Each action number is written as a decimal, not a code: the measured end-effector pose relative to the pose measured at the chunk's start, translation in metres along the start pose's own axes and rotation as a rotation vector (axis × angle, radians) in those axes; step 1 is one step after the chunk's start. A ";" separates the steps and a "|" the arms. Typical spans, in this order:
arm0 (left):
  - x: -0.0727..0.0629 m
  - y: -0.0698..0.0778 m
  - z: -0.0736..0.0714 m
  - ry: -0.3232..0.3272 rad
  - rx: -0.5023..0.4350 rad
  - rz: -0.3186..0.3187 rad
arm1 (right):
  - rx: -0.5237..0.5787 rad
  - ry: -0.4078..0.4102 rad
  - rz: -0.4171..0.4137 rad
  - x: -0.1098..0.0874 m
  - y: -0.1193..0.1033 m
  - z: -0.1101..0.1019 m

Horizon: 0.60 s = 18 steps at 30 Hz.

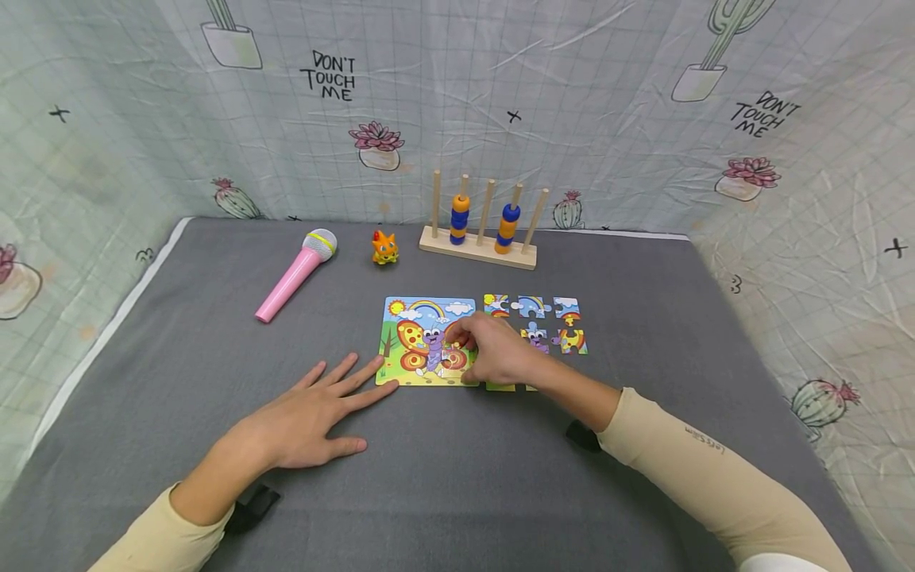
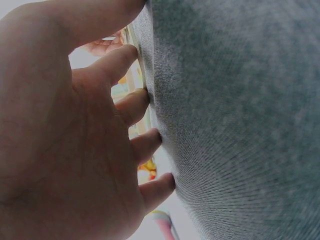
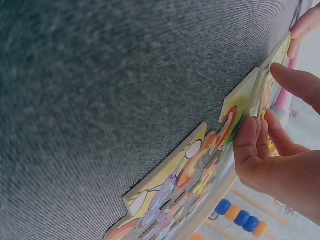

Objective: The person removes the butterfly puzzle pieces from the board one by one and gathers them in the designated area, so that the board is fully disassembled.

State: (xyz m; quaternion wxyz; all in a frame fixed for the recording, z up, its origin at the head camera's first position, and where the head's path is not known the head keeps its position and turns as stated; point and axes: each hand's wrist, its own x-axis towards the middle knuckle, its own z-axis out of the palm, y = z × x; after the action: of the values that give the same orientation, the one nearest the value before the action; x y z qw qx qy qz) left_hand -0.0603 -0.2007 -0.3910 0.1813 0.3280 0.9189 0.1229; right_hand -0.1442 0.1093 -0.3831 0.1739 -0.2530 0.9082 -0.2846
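Observation:
A butterfly puzzle board [image 1: 400, 334] lies flat on the grey cloth. My left hand [image 1: 307, 417] rests palm down with fingers spread, two fingertips right at the board's lower left edge. Over the board's right part, my right hand [image 1: 500, 349] bends its thumb and fingers around a puzzle piece [image 1: 453, 362] at the butterfly's lower right wing, mostly hidden by the hand. Loose pieces stand in rows to the board's right, among them a rainbow piece [image 1: 531, 307] and a yellow wing piece [image 1: 573, 342]. The right hand and forearm cover some of them.
Behind the board are a wooden bead rack [image 1: 477, 249] with blue and orange beads and a small orange toy [image 1: 384, 248]. A pink toy microphone [image 1: 289, 284] lies at the back left. A printed cloth [image 1: 443, 95] hangs behind the table.

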 end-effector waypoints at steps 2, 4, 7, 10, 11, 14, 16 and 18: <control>0.000 0.000 0.000 0.001 0.001 0.001 | -0.014 0.006 -0.009 -0.001 -0.001 0.000; 0.000 0.000 0.000 0.003 0.004 0.001 | -0.022 0.015 -0.017 -0.001 -0.001 0.000; 0.000 0.000 0.000 0.005 0.007 0.001 | -0.029 0.024 -0.030 -0.002 -0.001 0.001; 0.000 0.000 0.000 0.004 0.007 0.001 | -0.021 0.027 -0.032 -0.002 0.000 0.000; 0.000 0.000 0.000 0.005 0.007 0.001 | -0.016 0.027 -0.033 -0.002 0.000 0.000; 0.000 0.000 0.000 0.008 0.008 0.001 | 0.002 0.024 -0.032 -0.002 0.001 0.001; 0.000 0.000 0.001 0.011 0.011 0.002 | 0.012 0.022 -0.029 -0.002 0.002 0.001; 0.000 0.000 0.001 0.011 0.012 0.003 | 0.023 0.017 -0.028 -0.001 0.002 0.001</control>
State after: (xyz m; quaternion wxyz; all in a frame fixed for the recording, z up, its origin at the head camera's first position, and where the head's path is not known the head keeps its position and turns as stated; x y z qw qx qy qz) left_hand -0.0594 -0.2005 -0.3914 0.1740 0.3297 0.9202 0.1196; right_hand -0.1436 0.1113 -0.3852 0.1650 -0.2610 0.9027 -0.2996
